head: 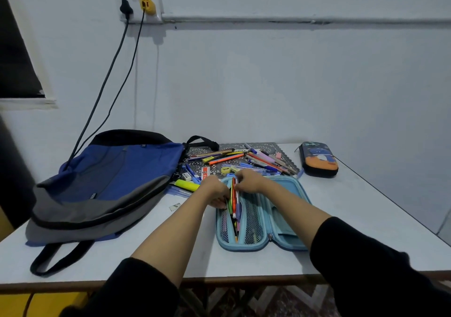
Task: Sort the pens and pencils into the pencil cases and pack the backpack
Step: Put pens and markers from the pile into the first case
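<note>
Mid-frame, the open blue pencil case (280,221) lies near the tabletop's (366,219) front edge. The left hand (214,191) curls its fingers on the case's left rim. The right hand (250,182) pinches the pens (234,200) lying in it. The backpack (105,182) crowds the left, and white tabletop shows to the right.

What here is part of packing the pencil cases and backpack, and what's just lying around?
Job: open blue pencil case, held pens, loose pens and pencils, dark pencil case, backpack.
Lying about: wall socket, black cables, paper scrap.
</note>
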